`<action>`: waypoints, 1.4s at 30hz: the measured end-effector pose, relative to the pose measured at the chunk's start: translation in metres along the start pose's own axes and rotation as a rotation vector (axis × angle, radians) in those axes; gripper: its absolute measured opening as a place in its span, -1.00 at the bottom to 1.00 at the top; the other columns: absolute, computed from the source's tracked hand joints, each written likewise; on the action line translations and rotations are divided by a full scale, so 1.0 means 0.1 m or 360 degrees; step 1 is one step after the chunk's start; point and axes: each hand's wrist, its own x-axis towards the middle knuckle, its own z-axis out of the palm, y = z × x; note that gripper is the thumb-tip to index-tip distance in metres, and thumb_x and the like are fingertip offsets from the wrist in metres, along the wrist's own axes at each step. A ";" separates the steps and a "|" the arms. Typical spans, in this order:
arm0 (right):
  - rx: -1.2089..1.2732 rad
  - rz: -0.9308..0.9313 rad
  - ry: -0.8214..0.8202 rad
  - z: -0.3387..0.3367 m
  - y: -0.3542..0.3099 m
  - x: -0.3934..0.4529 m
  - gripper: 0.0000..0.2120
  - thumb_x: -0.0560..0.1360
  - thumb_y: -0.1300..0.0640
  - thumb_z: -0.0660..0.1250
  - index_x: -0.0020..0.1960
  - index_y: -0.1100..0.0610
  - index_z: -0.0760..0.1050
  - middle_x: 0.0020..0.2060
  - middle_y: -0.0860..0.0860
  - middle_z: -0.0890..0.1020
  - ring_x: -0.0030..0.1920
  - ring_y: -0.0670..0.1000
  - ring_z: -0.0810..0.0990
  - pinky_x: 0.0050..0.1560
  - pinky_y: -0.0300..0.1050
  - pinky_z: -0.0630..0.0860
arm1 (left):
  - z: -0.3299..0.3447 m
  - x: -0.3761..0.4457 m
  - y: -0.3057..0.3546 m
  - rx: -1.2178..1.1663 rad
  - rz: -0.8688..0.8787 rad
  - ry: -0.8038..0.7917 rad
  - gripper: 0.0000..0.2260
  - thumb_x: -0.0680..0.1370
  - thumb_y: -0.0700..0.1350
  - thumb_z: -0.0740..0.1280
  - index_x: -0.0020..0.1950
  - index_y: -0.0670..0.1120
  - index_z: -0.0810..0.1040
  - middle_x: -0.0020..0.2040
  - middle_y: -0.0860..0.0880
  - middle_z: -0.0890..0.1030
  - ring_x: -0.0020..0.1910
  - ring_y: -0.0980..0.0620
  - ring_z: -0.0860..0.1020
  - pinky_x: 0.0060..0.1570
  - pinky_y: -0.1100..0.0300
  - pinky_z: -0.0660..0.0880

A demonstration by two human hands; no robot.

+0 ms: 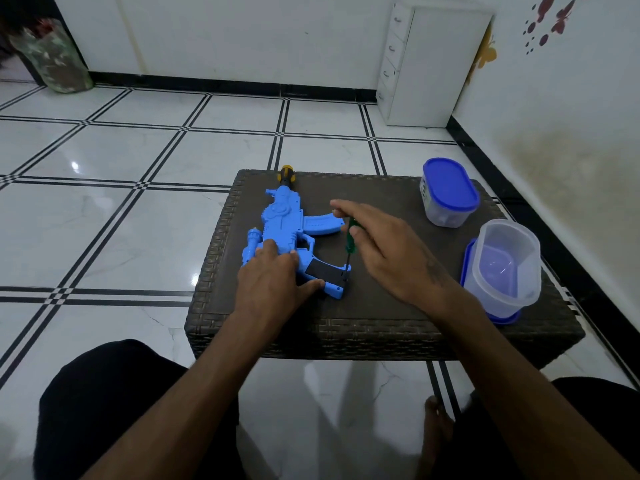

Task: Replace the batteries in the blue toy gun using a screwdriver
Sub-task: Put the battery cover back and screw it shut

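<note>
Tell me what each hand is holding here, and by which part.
The right hand pinches the green screwdriver by its handle, tip down at the grip of the blue toy gun. The left hand presses on the gun's body, steadying it.

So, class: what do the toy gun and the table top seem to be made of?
Toy gun: moulded plastic, probably; uniform blue, ridged details, slight sheen. Table: woven wicker or rattan-style weave, dark brown, matte; whether natural or synthetic can't be told.

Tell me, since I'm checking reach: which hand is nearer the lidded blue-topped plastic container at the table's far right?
Right. The right hand, pinching the green screwdriver, lies just left of the lidded blue-topped plastic container; the left hand rests on the blue toy gun, farther left.
</note>
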 end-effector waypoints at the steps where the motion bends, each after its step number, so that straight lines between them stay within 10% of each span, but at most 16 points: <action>1: 0.0006 -0.0018 0.0005 0.00 0.00 0.00 -0.57 0.61 0.29 0.15 0.43 0.03 0.39 0.17 0.00 0.58 0.12 -0.04 0.59 0.14 -0.06 0.54 | 0.00 0.00 0.00 0.0002 0.0000 0.0005 -0.44 0.41 0.41 0.27 0.18 0.02 0.57 0.16 -0.04 0.44 0.12 -0.04 0.47 -0.05 0.08 0.47; 8: -0.0290 -0.0017 0.0075 -0.03 0.01 0.04 -0.92 0.57 0.02 0.32 0.02 0.00 0.52 -0.15 -0.07 0.59 -0.20 -0.06 0.53 -0.13 0.04 0.53 | -0.01 -0.01 0.00 0.0007 0.0011 0.0027 -0.44 0.42 0.41 0.27 0.19 0.02 0.56 0.18 -0.06 0.44 0.12 -0.05 0.47 -0.03 0.06 0.47; 15: 0.0024 0.0033 -0.0024 -0.02 -0.01 -0.02 -0.65 0.62 0.23 0.15 0.37 0.03 0.42 0.11 -0.03 0.60 0.06 -0.07 0.61 0.09 -0.01 0.56 | -0.03 -0.03 0.00 0.0044 0.0032 0.0017 -0.42 0.42 0.39 0.29 0.27 0.04 0.52 0.24 -0.05 0.42 0.16 -0.05 0.47 -0.01 0.07 0.46; 21: -0.0206 -0.0001 0.0094 -0.02 0.03 0.03 -0.86 0.58 0.14 0.27 0.08 0.04 0.58 -0.11 0.01 0.63 -0.11 0.02 0.59 -0.08 0.12 0.53 | -0.06 -0.05 0.01 0.0112 0.0047 -0.0007 -0.43 0.49 0.24 0.34 0.44 0.05 0.39 0.36 -0.07 0.36 0.23 -0.08 0.45 0.09 0.07 0.47; 28: -0.0039 -0.0102 0.0073 0.00 0.04 0.00 -0.63 0.55 0.35 0.12 0.27 0.17 0.52 0.26 0.03 0.54 0.26 -0.06 0.51 0.28 -0.17 0.43 | -0.03 -0.02 -0.01 0.0103 0.0046 -0.0039 -0.50 0.54 0.08 0.34 0.47 0.05 0.36 0.37 -0.09 0.33 0.24 -0.09 0.45 0.12 0.05 0.47; 42: -0.0090 -0.0058 0.0100 -0.04 0.07 0.00 -0.80 0.57 0.20 0.31 0.17 0.04 0.54 -0.04 -0.04 0.61 -0.06 -0.03 0.59 -0.04 0.04 0.57 | 0.04 0.00 -0.04 0.0113 0.0065 0.0036 -0.58 0.54 -0.04 0.29 0.42 0.04 0.41 0.30 -0.08 0.37 0.18 -0.09 0.46 0.03 0.04 0.48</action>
